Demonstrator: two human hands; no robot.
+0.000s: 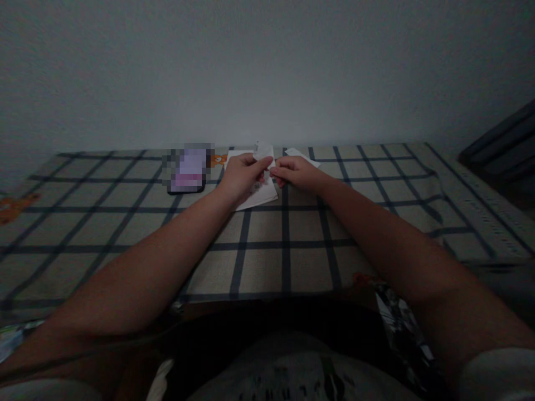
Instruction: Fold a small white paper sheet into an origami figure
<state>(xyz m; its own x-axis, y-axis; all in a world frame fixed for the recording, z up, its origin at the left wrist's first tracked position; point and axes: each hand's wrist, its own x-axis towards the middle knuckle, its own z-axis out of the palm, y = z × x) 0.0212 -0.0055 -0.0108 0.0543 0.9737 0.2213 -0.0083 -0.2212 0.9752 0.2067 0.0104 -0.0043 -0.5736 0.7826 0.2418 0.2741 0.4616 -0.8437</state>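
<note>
"Left hand (242, 174) first: what is it doing?"

"It has a bit of paper (264, 149) pinched between my thumb and a finger. The bit sticks up past my thumb."

"And your right hand (292, 171)?"

"It is just beside the left, with its fingers bunched up close by the bit of paper. I can't tell if they grip its edge."

"What is under your hands?"

"A white sheet (264, 195), on the cloth (261, 273), mostly below my left hand. 1 more white piece (307, 157) lies behind my right hand."

"And on the left?"

"A phone (190, 170), lying apart from my left hand. It is too blurry to make out well."

"What is the cloth like?"

"Pale, with dark lines that make squares, and orange bears (218, 160) on it. A plain wall (267, 72) is behind it all."
</note>
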